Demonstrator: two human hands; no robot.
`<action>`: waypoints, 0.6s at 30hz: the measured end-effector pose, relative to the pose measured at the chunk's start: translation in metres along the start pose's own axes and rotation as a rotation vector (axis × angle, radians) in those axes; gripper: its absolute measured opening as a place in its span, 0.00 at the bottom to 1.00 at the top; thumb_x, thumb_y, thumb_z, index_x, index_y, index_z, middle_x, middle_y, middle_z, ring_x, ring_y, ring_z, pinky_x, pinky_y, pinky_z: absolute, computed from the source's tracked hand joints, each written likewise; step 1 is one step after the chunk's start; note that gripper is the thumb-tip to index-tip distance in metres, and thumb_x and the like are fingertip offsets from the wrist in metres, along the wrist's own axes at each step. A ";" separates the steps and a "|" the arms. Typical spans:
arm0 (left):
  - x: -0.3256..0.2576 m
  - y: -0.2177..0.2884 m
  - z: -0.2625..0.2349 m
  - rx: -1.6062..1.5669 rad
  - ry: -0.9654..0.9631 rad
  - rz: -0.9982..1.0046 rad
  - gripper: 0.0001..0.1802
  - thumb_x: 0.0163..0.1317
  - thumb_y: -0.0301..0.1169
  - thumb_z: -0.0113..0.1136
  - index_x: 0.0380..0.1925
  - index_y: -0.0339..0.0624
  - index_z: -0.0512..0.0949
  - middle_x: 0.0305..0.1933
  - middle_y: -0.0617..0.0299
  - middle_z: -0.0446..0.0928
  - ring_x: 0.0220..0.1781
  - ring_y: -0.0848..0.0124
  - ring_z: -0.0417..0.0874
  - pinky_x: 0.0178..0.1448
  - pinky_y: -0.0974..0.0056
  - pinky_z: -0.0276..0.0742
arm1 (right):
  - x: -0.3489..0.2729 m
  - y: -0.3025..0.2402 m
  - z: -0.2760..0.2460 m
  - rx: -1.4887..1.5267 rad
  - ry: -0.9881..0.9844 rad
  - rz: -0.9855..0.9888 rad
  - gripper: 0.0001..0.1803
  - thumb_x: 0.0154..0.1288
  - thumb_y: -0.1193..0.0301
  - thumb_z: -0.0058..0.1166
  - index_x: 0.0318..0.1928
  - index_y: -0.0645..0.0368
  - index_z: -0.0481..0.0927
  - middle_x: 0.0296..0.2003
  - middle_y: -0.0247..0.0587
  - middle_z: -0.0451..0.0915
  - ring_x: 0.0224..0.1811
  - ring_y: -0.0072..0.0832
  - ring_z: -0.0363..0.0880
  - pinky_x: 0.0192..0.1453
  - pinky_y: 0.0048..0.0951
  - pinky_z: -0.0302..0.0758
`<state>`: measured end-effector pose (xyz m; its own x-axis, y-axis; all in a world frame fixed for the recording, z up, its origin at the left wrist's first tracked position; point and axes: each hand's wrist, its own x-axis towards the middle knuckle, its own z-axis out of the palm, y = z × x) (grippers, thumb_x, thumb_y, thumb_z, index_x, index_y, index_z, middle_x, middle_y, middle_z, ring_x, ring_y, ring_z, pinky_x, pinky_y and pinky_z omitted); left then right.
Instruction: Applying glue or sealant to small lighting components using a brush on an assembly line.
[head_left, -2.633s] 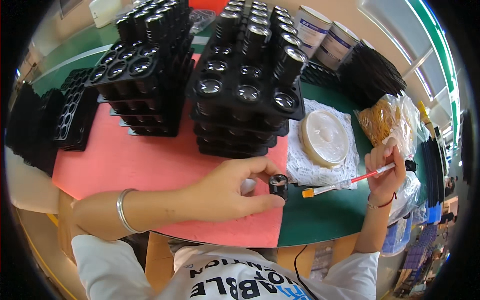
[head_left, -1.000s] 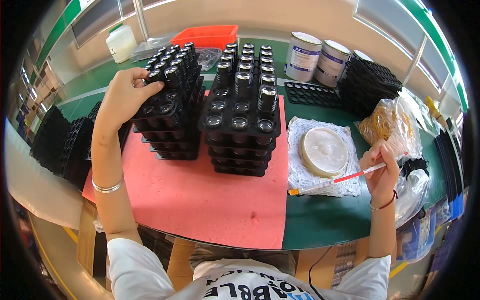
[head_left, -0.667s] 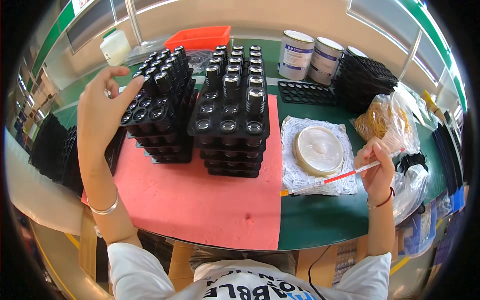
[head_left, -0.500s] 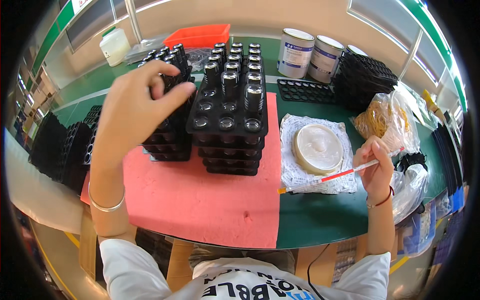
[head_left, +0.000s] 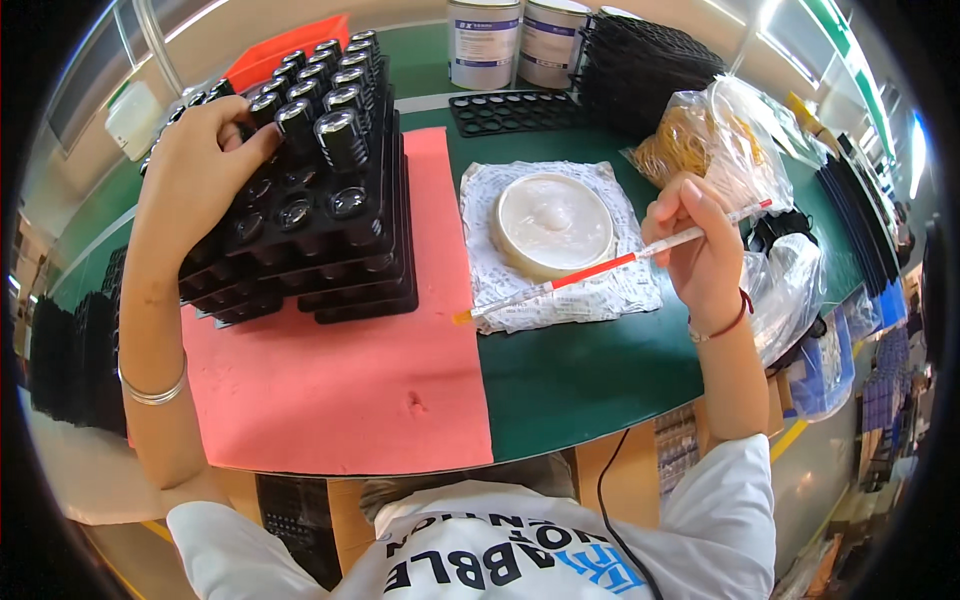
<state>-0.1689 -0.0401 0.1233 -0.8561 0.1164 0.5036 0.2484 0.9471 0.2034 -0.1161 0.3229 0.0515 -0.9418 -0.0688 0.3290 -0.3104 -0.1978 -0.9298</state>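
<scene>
At the left, my left hand [head_left: 190,170] reaches over a stack of black trays [head_left: 300,240], with thumb and fingers closed around a black cylinder with a shiny silver end [head_left: 264,106] in the top tray. More such cylinders [head_left: 342,135] stand upright in rows behind and beside it, while the tray's front pockets hold none. On the right, my right hand [head_left: 700,240] pinches a thin brush-like stick [head_left: 600,268] with a red and white shaft and a yellowish tip. That tip hangs over the edge of a crumpled printed cloth or paper pad [head_left: 570,315]. A round whitish dish [head_left: 556,222] sits on the pad.
A pink mat [head_left: 340,410] lies beneath the trays on the green table [head_left: 590,390]. Paint-type cans [head_left: 484,50], a flat black tray [head_left: 515,112] and an orange-red bin [head_left: 285,50] stand behind. A bag of yellow rubber bands [head_left: 700,145] lies at the right.
My left hand has come down from above the trays and closed on a cylinder in the top tray. The whole view has shifted; my right hand still holds the stick.
</scene>
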 end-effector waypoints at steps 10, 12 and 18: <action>-0.049 0.046 -0.003 -0.618 0.386 0.117 0.14 0.46 0.27 0.66 0.31 0.36 0.73 0.22 0.72 0.65 0.24 0.85 0.62 0.25 0.78 0.54 | -0.004 0.006 -0.011 0.011 0.108 -0.219 0.21 0.66 0.63 0.36 0.23 0.65 0.73 0.17 0.42 0.72 0.13 0.23 0.68 0.18 0.18 0.65; -0.074 0.055 -0.019 -0.258 0.280 0.332 0.15 0.39 0.24 0.66 0.29 0.39 0.73 0.22 0.68 0.67 0.21 0.82 0.63 0.22 0.77 0.55 | -0.004 0.006 -0.015 -0.056 0.150 -0.376 0.24 0.68 0.61 0.33 0.22 0.66 0.71 0.18 0.44 0.72 0.13 0.23 0.68 0.18 0.19 0.65; -0.117 0.059 0.028 -0.225 0.044 0.627 0.18 0.29 0.29 0.68 0.25 0.44 0.74 0.25 0.63 0.72 0.23 0.67 0.73 0.24 0.68 0.65 | -0.006 0.004 -0.014 -0.167 0.169 -0.526 0.26 0.69 0.60 0.30 0.21 0.66 0.71 0.19 0.45 0.72 0.14 0.24 0.67 0.19 0.20 0.66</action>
<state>-0.0668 0.0102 0.0527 -0.5009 0.6077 0.6162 0.7857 0.6179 0.0292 -0.1136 0.3359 0.0441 -0.6585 0.1574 0.7360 -0.7458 -0.0050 -0.6662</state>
